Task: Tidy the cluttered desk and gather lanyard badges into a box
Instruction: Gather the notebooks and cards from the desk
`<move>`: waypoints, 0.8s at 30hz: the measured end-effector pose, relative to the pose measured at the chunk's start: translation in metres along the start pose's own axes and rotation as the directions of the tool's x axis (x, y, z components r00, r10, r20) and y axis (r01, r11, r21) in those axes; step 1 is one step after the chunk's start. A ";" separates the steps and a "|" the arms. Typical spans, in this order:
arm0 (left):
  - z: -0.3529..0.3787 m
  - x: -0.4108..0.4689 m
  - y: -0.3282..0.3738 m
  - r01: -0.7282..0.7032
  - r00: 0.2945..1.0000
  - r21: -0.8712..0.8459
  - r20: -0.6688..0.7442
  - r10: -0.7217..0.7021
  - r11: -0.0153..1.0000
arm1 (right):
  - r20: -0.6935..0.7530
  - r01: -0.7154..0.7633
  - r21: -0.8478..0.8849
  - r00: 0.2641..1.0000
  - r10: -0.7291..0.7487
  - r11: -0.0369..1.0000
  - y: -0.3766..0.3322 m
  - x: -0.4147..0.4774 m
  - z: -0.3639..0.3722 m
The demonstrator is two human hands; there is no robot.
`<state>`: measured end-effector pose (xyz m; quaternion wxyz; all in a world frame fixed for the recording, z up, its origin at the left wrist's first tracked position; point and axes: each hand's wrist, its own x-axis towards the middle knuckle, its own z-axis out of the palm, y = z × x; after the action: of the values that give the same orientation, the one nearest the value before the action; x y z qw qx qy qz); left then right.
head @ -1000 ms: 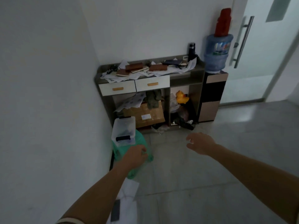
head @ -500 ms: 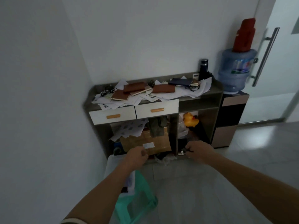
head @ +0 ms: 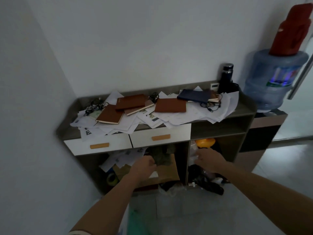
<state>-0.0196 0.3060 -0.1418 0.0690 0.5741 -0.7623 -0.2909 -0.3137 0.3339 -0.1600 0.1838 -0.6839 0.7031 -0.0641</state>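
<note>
A low grey desk (head: 243, 108) stands in the corner. Its top is covered with loose white papers (head: 179, 117), three brown notebooks (head: 170, 105), a dark blue notebook (head: 194, 95) and tangled black lanyard cords (head: 94, 106) at the left end, with more cords (head: 210, 106) at the right. My left hand (head: 144, 167) is held out in front of the cardboard box (head: 166, 173) under the desk, fingers curled with nothing in them. My right hand (head: 209, 160) reaches toward the right lower compartment, fingers spread and holding nothing.
Two white drawers (head: 160, 138) with orange handles are closed. A black flask (head: 226, 78) stands at the desk's back right. A water jug (head: 274, 78) with a red object on top sits on a cabinet at right. A yellow toy (head: 205, 142), dark clothes (head: 206, 182) and a green stool (head: 135, 221) lie low.
I have come much closer to the desk. Both hands rose from floor level to the shelves under the drawers. The clear bin on the green stool has dropped out of view.
</note>
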 end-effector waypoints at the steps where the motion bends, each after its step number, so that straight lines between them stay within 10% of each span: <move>1: -0.004 0.016 0.003 0.012 1.000 -0.006 -0.007 -0.012 1.000 | 0.007 -0.001 0.002 1.000 0.001 1.000 0.003 0.020 -0.006; 12: -0.037 0.154 -0.032 0.126 0.985 -0.058 -0.111 -0.131 0.990 | 0.155 0.018 0.153 0.987 -0.042 0.988 -0.002 0.205 -0.003; 24: -0.063 0.290 -0.085 -0.012 0.984 0.163 -0.173 0.040 0.987 | 0.182 -0.418 0.581 0.903 0.390 0.698 -0.028 0.301 0.070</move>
<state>-0.0174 0.0029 -0.2009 0.0930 0.5911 -0.7817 -0.1758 -0.2621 0.0467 -0.2667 0.4185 -0.4182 0.7730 -0.2292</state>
